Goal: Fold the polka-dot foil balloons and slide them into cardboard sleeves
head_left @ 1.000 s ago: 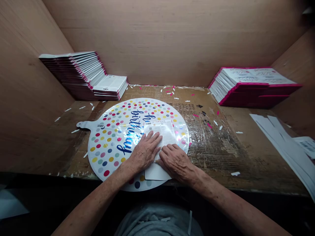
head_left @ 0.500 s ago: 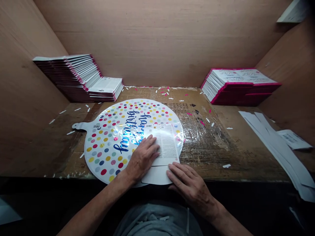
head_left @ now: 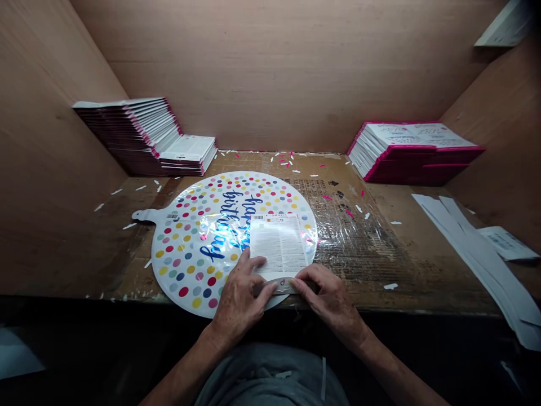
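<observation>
A flat foil balloon (head_left: 186, 248) with coloured dots and blue "happy birthday" lettering lies on the cardboard-covered table, its tail pointing left. On its right part rests a white printed card (head_left: 279, 242). The near end of this card is a flap (head_left: 284, 286), bent up and curling over toward the text. My left hand (head_left: 240, 290) pinches the flap's left side between thumb and fingers, with the index finger stretched over the card. At the flap's right corner, my right hand (head_left: 332, 296) grips it with thumb and fingertips.
Stacked folded cards (head_left: 122, 132) lean at the back left. More pink-edged packs (head_left: 422, 160) are piled at the back right. Long white paper strips (head_left: 473, 254) and a folded printed sheet (head_left: 507, 243) lie at right. White and pink scraps are scattered about. Wooden walls (head_left: 270, 73) enclose the table.
The card's near flap lay flat and is now bent upward. Both hands went from resting flat on the card to pinching the flap, the left one moving nearer to me.
</observation>
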`<state>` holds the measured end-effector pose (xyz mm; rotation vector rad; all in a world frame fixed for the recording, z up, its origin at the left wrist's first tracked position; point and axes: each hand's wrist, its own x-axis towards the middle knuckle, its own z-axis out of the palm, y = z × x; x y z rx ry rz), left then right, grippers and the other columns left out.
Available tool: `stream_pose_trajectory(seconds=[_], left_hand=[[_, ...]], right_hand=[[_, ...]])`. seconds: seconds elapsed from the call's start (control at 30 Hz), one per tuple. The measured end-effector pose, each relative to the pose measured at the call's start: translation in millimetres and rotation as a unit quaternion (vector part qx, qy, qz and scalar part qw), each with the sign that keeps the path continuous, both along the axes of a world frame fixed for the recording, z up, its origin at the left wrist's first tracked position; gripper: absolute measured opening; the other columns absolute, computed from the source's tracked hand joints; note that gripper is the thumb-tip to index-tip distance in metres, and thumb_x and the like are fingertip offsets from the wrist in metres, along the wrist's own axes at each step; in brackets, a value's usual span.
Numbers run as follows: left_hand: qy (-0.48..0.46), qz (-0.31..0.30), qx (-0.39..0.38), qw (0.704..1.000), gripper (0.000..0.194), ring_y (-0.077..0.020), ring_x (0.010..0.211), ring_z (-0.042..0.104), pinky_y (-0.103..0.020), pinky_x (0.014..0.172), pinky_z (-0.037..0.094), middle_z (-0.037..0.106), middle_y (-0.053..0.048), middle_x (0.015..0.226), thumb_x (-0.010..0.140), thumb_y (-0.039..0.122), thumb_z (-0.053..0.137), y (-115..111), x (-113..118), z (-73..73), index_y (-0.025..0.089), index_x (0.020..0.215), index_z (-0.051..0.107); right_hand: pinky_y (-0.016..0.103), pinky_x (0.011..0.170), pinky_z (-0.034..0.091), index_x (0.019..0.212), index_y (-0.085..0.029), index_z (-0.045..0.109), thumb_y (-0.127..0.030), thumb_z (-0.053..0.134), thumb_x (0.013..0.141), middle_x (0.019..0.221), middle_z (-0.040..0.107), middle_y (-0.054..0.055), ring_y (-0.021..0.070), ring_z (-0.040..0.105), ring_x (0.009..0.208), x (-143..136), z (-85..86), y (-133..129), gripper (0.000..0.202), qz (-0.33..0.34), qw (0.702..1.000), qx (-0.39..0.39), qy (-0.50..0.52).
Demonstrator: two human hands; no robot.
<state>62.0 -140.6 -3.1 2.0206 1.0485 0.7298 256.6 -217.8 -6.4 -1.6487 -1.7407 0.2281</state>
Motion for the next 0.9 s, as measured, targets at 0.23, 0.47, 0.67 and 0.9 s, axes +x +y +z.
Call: stream_pose_trajectory(seconds=[0.23,0.47,0.67,0.9], left_hand=[[0.083,0.096,0.076,0.989,0.011,-0.0294,0.107,0.059,-0.048,0.092,0.048,0.062,-0.009,0.114,0.076,0.027,0.066,8,4,-1.7,0.022,0.081,0.057],[0.018,0.104,0.060,0.993,0.023,-0.0304,0.112,0.057,-0.046,0.095,0.047,0.062,-0.009,0.113,0.076,0.034,0.069,-7,4,4.1,0.023,0.093,0.059],[-0.161,0.155,-0.299,0.928,0.042,-0.0197,0.067,0.064,-0.031,0.062,0.054,0.068,-0.005,0.081,0.071,0.053,0.075,-22,1,30.4,0.019,0.093,0.062],[-0.359,0.247,-0.364,0.823,0.053,-0.0191,0.063,0.069,-0.028,0.056,0.057,0.073,-0.008,0.085,0.064,0.041,0.082,12,6,28.3,0.014,0.104,0.062]], right_hand=[[0.035,0.080,0.051,0.095,-0.018,0.065,-0.029,0.050,0.097,0.104,0.068,0.012,0.0210,0.064,0.091,-6,-5.6,4,0.020,-0.040,0.990,0.056,-0.125],[0.033,0.087,0.053,0.120,-0.013,0.063,-0.019,0.056,0.095,0.109,0.072,0.011,0.0195,0.064,0.101,10,-13.5,-36,0.027,0.096,0.960,0.177,-0.193],[0.033,0.083,0.054,0.122,-0.017,0.061,-0.008,0.058,0.091,0.105,0.073,0.009,0.0182,0.065,0.095,7,10.2,-20,0.033,0.069,0.961,0.244,-0.107],[0.032,0.076,0.047,0.091,-0.018,0.065,-0.033,0.056,0.095,0.088,0.068,0.007,0.0195,0.060,0.081,-41,19.8,60,0.018,0.076,0.977,0.114,-0.164]])
